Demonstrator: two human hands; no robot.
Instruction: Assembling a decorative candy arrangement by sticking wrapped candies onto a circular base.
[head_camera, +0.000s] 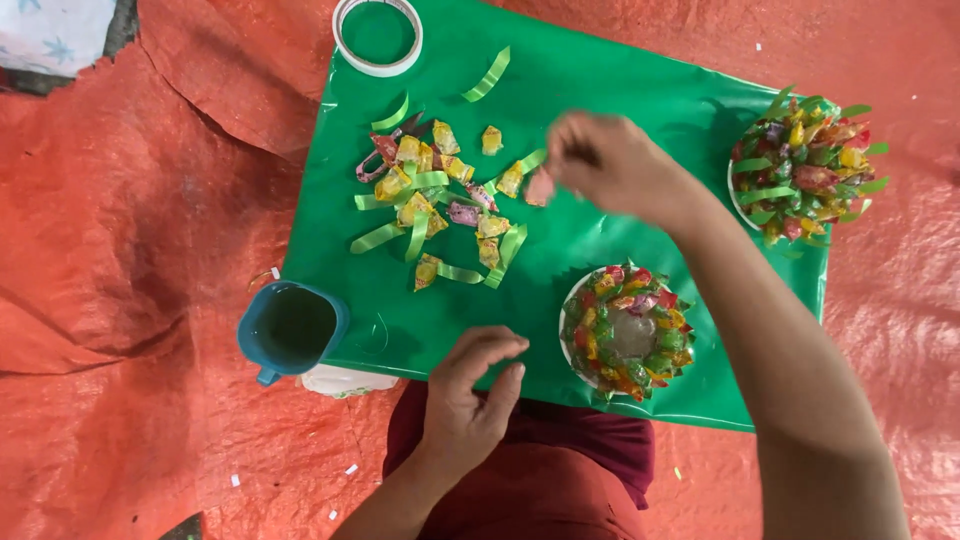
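Mid-frame, right hand (610, 165) pinches a pink candy (539, 187) beside the candy pile (440, 200); left hand (470, 395), fingers loosely curled and empty, rests lower centre. Best to grip the wrapper end firmly.

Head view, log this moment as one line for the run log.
right hand: pinching pink candy | left hand: empty, at green sheet edge | candy ring: between hands
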